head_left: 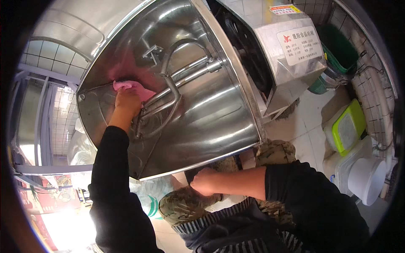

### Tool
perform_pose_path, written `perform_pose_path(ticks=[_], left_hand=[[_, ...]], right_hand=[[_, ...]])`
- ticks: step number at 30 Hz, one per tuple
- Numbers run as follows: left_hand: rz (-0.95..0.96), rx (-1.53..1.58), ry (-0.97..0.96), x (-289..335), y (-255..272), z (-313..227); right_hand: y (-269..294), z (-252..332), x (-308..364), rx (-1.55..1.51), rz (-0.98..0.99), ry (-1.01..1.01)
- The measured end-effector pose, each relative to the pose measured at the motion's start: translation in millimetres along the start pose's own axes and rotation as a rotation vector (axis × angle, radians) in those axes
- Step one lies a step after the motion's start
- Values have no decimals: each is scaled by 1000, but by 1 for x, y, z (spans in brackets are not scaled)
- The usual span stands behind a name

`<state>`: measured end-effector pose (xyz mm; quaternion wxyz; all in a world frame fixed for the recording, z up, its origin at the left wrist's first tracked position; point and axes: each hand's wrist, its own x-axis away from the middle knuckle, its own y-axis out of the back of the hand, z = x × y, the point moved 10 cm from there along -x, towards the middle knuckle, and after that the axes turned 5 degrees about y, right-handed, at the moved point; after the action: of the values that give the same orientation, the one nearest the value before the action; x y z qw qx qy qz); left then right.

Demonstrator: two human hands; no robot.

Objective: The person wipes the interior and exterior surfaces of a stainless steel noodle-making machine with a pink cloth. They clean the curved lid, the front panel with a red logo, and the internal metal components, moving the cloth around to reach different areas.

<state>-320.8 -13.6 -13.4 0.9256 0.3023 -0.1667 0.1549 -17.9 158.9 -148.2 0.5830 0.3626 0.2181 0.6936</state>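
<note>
My left hand (127, 101) reaches into a large stainless steel mixing tub (202, 122), its fingers closed round a pink cloth (141, 90). The cloth presses against the tub's inner wall near the far left, and a pinkish reflection shows in the steel above it. Beside the hand, a bent-rod mixing paddle (175, 90) on a shaft crosses the inside of the tub. My right hand (204, 181) is closed in a fist just below the tub's near rim, by my knees. Something dark lies next to it, and what the fingers hold, if anything, is hidden.
A steel machine housing (291, 46) with a label plate joins the tub's right side. Farther right stand a dark green bin (337, 46), a bright green-rimmed lid (349, 126) and a white round tub (367, 179). A metal rack (42, 122) stands on the left, with clear plastic bags beside it.
</note>
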Motion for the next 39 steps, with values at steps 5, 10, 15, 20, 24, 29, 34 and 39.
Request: perform_pose_path(ticks=[5,10,15,20,24,29,34,39], left_hand=[[46,-4,7,27,4,-4],[300,23,25,105,0,-17],[-70,-38,-20,145,33,-21],[42,-94,114,78,16,13],[-16,-138,121,12,17,28],[-191,-107,190,-40,7,27],[-194,245,193,-69,-3,14],[-224,486,39,-89,9,-11]], right_hand=[[3,8,0,15,49,18],[1,12,0,45,20,49],[1,8,10,14,36,6],[9,0,21,-1,21,-53],[12,-3,17,-25,-15,-52],[10,-2,5,-15,-57,-4],[9,-5,-1,-37,-117,-5],[6,-13,-9,24,-262,-72]])
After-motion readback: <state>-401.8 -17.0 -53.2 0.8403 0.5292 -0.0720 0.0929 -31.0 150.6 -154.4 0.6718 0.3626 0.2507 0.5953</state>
